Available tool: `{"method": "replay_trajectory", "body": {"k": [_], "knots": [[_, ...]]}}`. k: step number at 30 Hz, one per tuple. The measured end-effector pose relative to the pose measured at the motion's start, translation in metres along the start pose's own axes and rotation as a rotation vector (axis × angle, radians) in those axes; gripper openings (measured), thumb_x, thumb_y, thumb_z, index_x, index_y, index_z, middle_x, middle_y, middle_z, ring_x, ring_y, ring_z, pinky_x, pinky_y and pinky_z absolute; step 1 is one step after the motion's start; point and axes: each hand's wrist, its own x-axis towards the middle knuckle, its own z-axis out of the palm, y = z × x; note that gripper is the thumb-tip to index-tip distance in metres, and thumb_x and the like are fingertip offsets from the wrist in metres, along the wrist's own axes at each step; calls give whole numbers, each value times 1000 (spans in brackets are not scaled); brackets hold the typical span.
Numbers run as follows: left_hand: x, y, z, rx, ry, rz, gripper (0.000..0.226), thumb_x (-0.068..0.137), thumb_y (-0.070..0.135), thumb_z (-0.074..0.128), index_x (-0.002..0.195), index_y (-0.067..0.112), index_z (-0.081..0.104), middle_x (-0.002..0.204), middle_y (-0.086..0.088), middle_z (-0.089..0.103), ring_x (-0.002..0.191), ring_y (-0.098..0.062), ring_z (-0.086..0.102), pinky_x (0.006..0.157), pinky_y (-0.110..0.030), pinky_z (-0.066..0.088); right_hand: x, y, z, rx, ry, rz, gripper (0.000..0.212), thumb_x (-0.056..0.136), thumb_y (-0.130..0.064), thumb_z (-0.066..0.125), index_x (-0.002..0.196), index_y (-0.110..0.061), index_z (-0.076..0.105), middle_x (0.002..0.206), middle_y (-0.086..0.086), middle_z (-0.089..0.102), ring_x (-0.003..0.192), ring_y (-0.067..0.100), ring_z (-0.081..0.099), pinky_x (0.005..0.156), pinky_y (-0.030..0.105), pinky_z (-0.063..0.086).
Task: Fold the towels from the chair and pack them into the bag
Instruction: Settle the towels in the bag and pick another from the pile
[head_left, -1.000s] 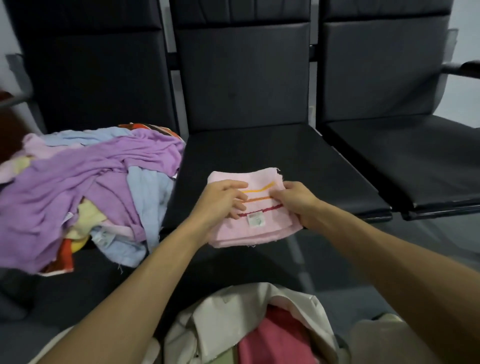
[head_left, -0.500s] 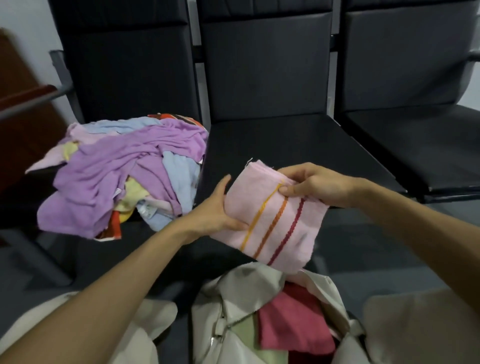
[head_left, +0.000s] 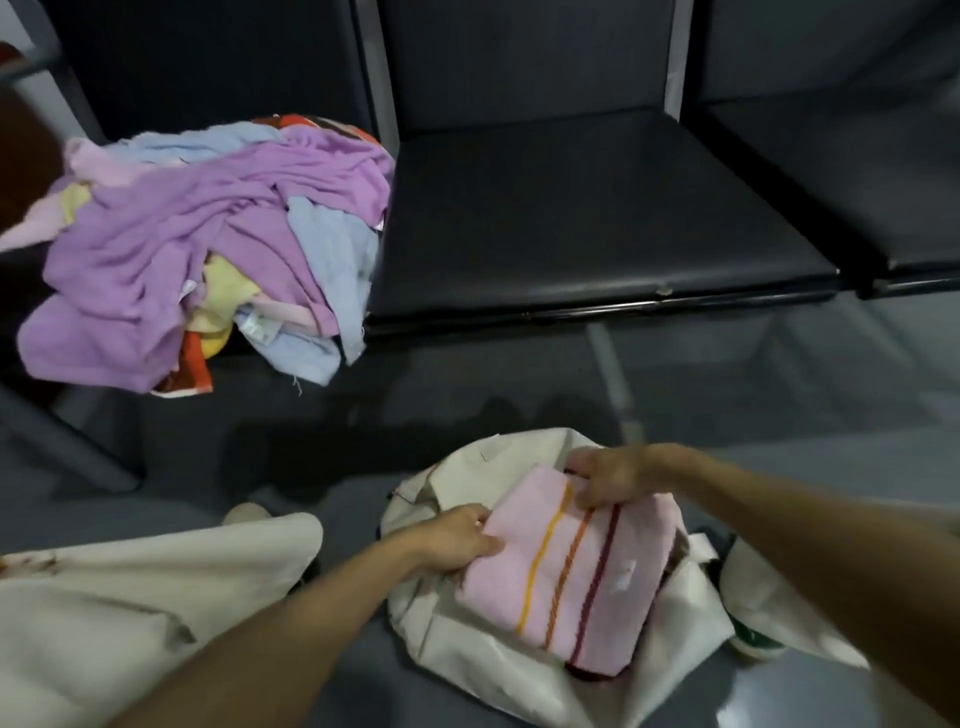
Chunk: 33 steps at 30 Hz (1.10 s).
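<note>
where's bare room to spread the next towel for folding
The middle seat is bare, between the towel heap and the right seat, also bare. The floor strip between chairs and bag is free. Crowded: the bag mouth, filled by the pink striped towel that the left hand and right hand grip.

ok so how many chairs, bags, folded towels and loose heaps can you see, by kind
chairs: 3
bag: 1
folded towel: 1
heap of loose towels: 1 (pieces too tangled to count)
total: 6
</note>
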Motion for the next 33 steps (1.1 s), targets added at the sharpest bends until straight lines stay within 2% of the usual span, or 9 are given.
{"method": "replay_trajectory", "body": {"k": [3,6,9,13,19,23,27,29,33], "knots": [[17,-18,18,-5,18,-9,10,90,13,51,95,19,57,94,-2,60,86,-17,56,77,-35,49,20,19,44,-6,203,-45,44,86,-8,62,130,-9,56,126,3,54,116,17,53,96,16,43],[24,-24,12,58,194,29,21,91,10,48,103,22,60,92,0,64,83,-15,59,73,-25,48,19,18,70,-335,147,-34,37,96,-18,49,132,-9,53,130,9,56,122,27,53,99,33,43],[28,-25,4,262,427,134,24,93,10,49,109,22,61,104,4,66,92,-13,61,82,-30,52,12,4,75,-587,438,-142,45,93,-14,52,137,-6,43,136,13,47,126,32,45,109,42,37],[41,-30,5,575,446,328,24,93,19,55,117,23,57,115,6,57,106,-13,54,96,-29,40,11,-24,91,-295,394,-140,25,98,-26,44,114,-9,53,114,12,60,99,30,59,73,33,41],[55,-39,10,1009,491,351,33,89,35,57,118,20,54,117,0,52,110,-20,47,94,-32,34,43,-44,120,98,260,199,62,96,-62,32,98,-8,63,100,9,66,90,25,61,73,30,41],[53,-38,13,1175,517,386,22,61,26,81,74,22,65,76,3,60,77,-18,58,67,-31,44,57,-50,121,93,210,270,59,89,-70,40,92,-14,62,92,3,63,91,21,62,76,30,45],[50,-45,8,1173,579,458,30,44,12,87,57,18,61,59,1,57,60,-18,56,56,-28,46,63,-45,124,-2,191,250,49,87,-62,53,96,-15,64,86,-1,63,77,19,55,69,28,42],[46,-46,3,1078,633,471,25,53,11,86,60,16,63,58,1,58,60,-18,57,57,-29,48,62,-44,127,4,189,267,49,87,-62,52,88,-15,61,83,-1,61,75,19,56,69,28,44],[31,-51,-3,646,730,476,7,78,5,71,78,8,65,70,-4,63,69,-24,58,64,-35,50,58,-42,129,-68,260,252,34,93,-44,48,104,-15,63,104,2,66,93,23,63,73,29,44]]}}
